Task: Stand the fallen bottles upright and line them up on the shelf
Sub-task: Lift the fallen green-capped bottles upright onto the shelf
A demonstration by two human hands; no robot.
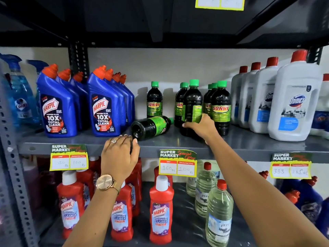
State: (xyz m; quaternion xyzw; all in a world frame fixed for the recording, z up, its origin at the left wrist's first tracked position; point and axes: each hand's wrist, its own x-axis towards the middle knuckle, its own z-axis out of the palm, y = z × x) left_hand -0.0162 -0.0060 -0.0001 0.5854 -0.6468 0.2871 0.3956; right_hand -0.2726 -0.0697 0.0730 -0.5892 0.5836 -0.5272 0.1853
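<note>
Middle shelf (249, 145) of a supermarket rack, seen from head height. At centre, one fallen Sunny bottle (151, 126) lying on its side, base toward 7 o'clock near the shelf lip, green cap toward 2 o'clock. Left hand (121, 154) at 7 o'clock of that base, fingers curled over the shelf edge and touching or nearly touching the bottle; whether actually gripping cannot be told. Right hand (201, 126) at 3 o'clock of the fallen bottle, closed around the lower body of an upright Sunny bottle (193, 106), label turned away. Further upright Sunny bottles (220, 107) just beside at 3 o'clock, one lone bottle (154, 100) at 12 o'clock of the fallen one. Likely hazards: rolling of the round fallen bottle off the lip if nudged at the base; knocking of crowded neighbours by the right forearm on withdrawal; toppling onto the blue Harpic bottles (105, 104) at 9 o'clock.
</note>
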